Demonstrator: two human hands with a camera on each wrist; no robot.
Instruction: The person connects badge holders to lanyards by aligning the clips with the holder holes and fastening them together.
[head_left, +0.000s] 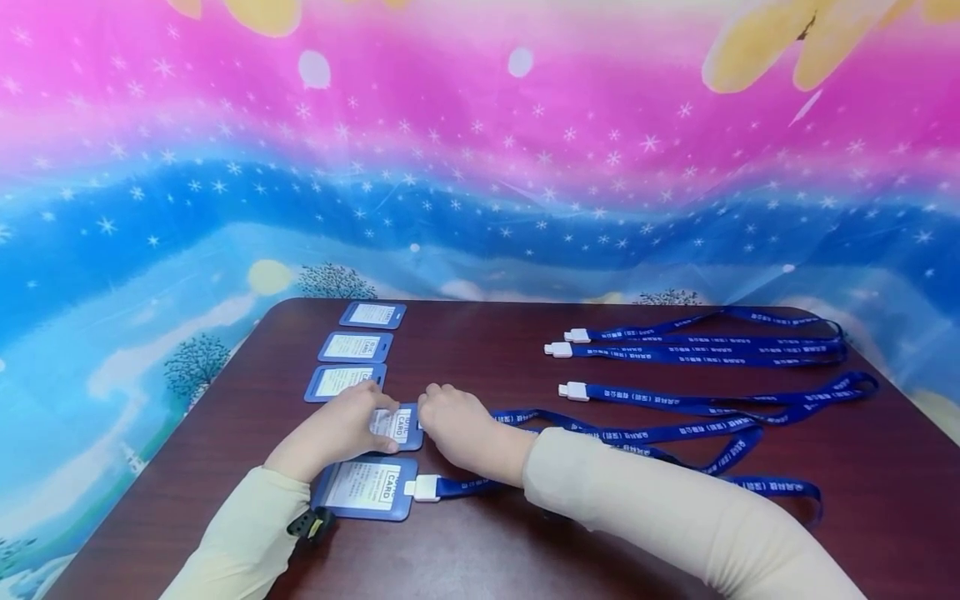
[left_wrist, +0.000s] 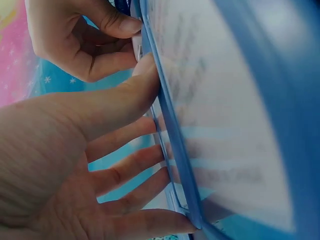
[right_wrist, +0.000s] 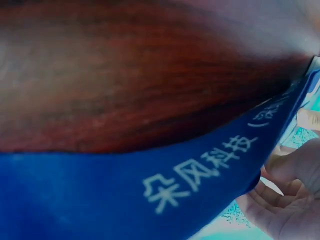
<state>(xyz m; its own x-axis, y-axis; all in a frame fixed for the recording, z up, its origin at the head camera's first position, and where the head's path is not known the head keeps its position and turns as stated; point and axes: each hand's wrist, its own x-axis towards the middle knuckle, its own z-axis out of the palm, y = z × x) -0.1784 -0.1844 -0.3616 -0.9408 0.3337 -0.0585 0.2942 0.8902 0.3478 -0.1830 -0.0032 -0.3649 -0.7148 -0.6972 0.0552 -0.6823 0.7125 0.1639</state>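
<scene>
My left hand (head_left: 337, 432) holds a blue badge holder (head_left: 407, 437) with a white card, thumb on one face. Its other fingers lie spread behind the holder (left_wrist: 175, 120) in the left wrist view. At the holder's right end my right hand (head_left: 465, 429) pinches the end of a blue lanyard (head_left: 517, 415); its white clip is mostly hidden by the fingers. In the right wrist view, the printed lanyard strap (right_wrist: 200, 175) runs to the right hand (right_wrist: 292, 192). Just in front lies another badge holder (head_left: 363, 500), joined to a white clip (head_left: 427, 487) on a lanyard.
Three more badge holders (head_left: 372, 314) lie in a column at the back left of the brown table (head_left: 480, 333). Blue lanyards (head_left: 697, 352) with white clips (head_left: 577, 392) lie at the right. A patterned cloth (head_left: 480, 150) hangs behind the table.
</scene>
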